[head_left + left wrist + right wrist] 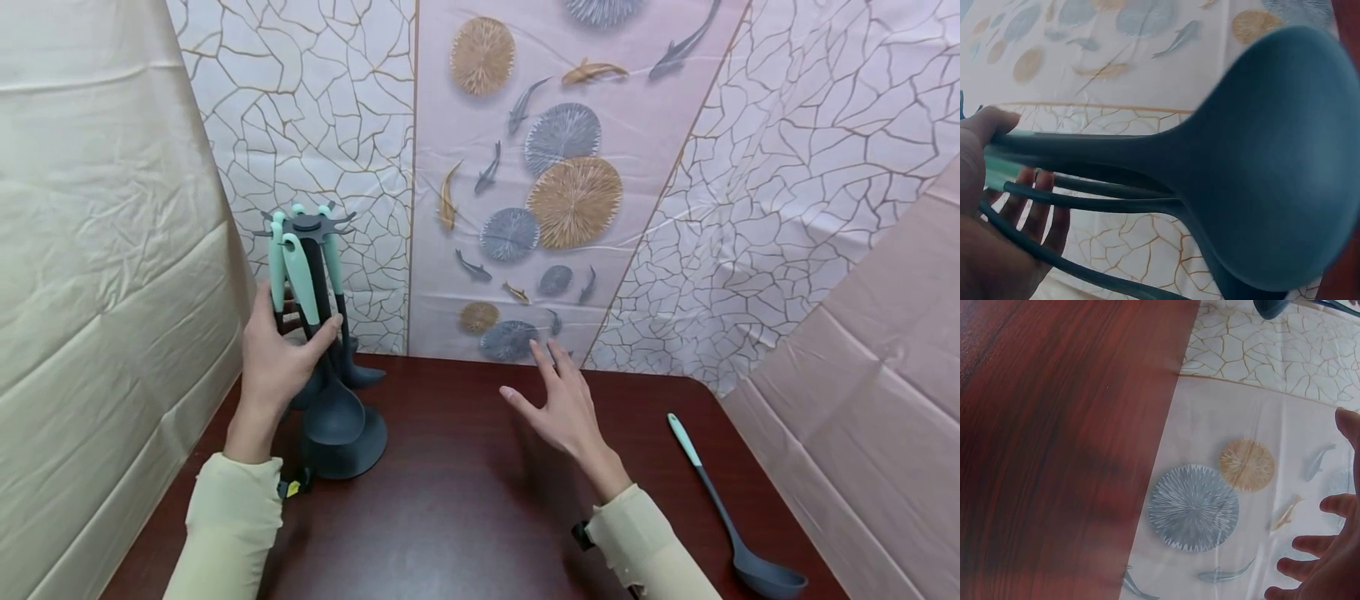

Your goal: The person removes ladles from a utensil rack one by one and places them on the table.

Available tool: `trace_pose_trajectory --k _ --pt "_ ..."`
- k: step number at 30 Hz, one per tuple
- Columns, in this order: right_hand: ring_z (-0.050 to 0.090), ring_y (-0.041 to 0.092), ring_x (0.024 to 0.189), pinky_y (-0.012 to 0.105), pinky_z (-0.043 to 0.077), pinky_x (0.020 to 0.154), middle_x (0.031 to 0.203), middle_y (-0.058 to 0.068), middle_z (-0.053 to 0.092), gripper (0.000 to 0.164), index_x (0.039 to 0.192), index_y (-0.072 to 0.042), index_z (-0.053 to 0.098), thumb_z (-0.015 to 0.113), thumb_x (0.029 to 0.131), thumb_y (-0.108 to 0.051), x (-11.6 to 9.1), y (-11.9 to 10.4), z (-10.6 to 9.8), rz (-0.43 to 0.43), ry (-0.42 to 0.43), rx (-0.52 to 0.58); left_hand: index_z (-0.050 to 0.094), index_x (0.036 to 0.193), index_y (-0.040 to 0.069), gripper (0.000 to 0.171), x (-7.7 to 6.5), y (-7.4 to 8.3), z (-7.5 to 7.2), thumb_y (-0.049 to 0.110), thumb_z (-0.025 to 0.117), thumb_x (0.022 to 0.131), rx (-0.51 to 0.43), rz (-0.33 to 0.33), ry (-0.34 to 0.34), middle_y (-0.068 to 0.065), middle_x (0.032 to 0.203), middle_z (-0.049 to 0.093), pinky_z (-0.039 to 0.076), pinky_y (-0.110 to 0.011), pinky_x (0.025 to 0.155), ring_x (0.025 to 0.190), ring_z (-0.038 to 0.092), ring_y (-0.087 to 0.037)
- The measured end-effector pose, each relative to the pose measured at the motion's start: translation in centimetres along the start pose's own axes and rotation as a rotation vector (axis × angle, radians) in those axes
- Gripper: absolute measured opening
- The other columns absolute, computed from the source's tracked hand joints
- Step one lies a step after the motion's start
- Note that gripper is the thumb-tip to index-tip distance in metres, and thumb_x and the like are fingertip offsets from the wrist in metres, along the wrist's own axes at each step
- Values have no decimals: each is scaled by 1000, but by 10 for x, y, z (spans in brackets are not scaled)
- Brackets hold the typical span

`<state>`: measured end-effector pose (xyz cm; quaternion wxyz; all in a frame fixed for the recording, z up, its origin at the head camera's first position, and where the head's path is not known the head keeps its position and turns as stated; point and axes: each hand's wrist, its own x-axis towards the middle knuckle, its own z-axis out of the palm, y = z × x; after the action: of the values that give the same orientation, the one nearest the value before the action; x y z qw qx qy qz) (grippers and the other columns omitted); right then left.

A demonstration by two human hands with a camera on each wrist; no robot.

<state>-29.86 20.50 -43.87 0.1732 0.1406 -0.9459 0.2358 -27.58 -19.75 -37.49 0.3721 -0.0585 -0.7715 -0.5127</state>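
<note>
At the left of the table stands a dark utensil stand (306, 223) with a round base and hooks at its top. Several kitchen utensils with mint-green handles hang from it, a deep-bowled ladle (335, 414) at the front. My left hand (277, 358) grips around the stand and the hanging utensils below the hooks. The left wrist view shows its thumb by the handle of the ladle (1272, 156) and its fingers on the far side of the shafts. My right hand (562, 408) is held above the table, fingers spread, with nothing in it.
A long dark utensil with a mint handle and a rounded bowl (767, 575) lies on the right side of the brown table (450, 500). Patterned cloth (510, 192) hangs behind the table, and pale cloth (97, 333) lines the left side.
</note>
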Motion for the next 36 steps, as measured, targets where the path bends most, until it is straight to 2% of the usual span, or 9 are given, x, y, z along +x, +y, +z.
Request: trace_pose_trajectory --k 2,5,8,10,14,19,24,31,36 --pt "20 38 160 72 22 120 176 7 20 93 170 -31 27 64 94 -71 0 -2 0 -4 2 6 46 156 16 78 -5 -2 5 27 85 90 4 20 55 -14 134 57 55 -43 96 119 61 -29" --pt "20 37 160 73 23 120 176 6 21 92 169 -30 28 64 95 -70 1 -6 -1 -11 6 21 42 160 20 86 -13 -4 11 30 87 87 -2 15 107 -16 142 51 51 -52 104 128 56 -33" --pt "21 37 160 73 24 119 176 5 20 91 169 -30 29 64 95 -70 2 -14 -4 -15 8 43 37 163 22 90 -19 -4 15 31 87 88 6 -38 108 -15 150 51 47 -60 111 135 57 -36" --pt "21 36 160 74 24 119 176 4 20 91 169 -31 29 63 95 -71 3 -20 -6 -16 5 61 36 163 21 89 -19 -3 15 30 86 90 13 -73 98 -14 151 55 46 -59 112 137 58 -37" --pt "21 35 160 74 25 118 175 5 22 90 169 -33 29 63 94 -71 2 -34 -11 -29 6 103 42 156 13 79 -17 -2 16 27 84 92 26 -101 75 -15 140 66 54 -56 104 128 66 -33" --pt "23 34 160 71 27 119 175 5 23 89 169 -35 29 64 94 -70 2 -46 -13 -66 14 117 47 147 6 66 -15 -5 15 22 82 93 -2 -107 59 -15 129 68 58 -52 97 113 73 -29" --pt "21 31 161 69 26 120 176 -2 21 88 168 -41 24 63 95 -71 1 -51 -14 -80 8 116 47 150 8 66 -12 -13 11 17 81 94 -66 -68 0 -11 128 68 59 -42 97 110 73 -27" --pt "20 28 161 70 26 120 175 -4 22 88 168 -40 27 64 95 -70 0 -61 -15 -110 16 140 44 154 15 67 -2 -20 2 12 78 97 -196 -26 -178 -12 138 69 57 -24 95 119 72 -30" --pt "21 27 161 71 27 119 175 -8 20 88 168 -38 28 66 95 -69 1 -71 -17 -139 24 156 45 156 18 66 5 -25 -3 12 76 98 -207 -24 -255 -16 140 67 58 -20 87 116 73 -18"
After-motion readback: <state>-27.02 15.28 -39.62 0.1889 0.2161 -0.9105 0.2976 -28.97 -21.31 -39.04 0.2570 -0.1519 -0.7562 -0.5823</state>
